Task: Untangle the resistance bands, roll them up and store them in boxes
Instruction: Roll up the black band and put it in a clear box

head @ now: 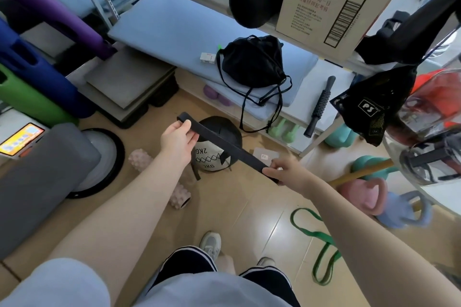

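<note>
A flat black resistance band [224,146] is stretched straight between my two hands, slanting from upper left to lower right above the floor. My left hand [177,138] pinches its upper end, with a short loop sticking out past the thumb. My right hand [287,171] grips its lower end. A loose black strip hangs below the band near the medicine ball. A green resistance band [321,239] lies in loops on the tiled floor at the lower right. A cardboard box [331,2] stands on the shelf at the upper right.
A 2 kg medicine ball [217,154] sits on the floor under the band. Pink spiky rollers [139,159], kettlebells [374,194], a balance dome [104,154] and rolled mats [45,97] crowd the floor. A black drawstring bag [252,60] rests on blue pads. My feet stand below.
</note>
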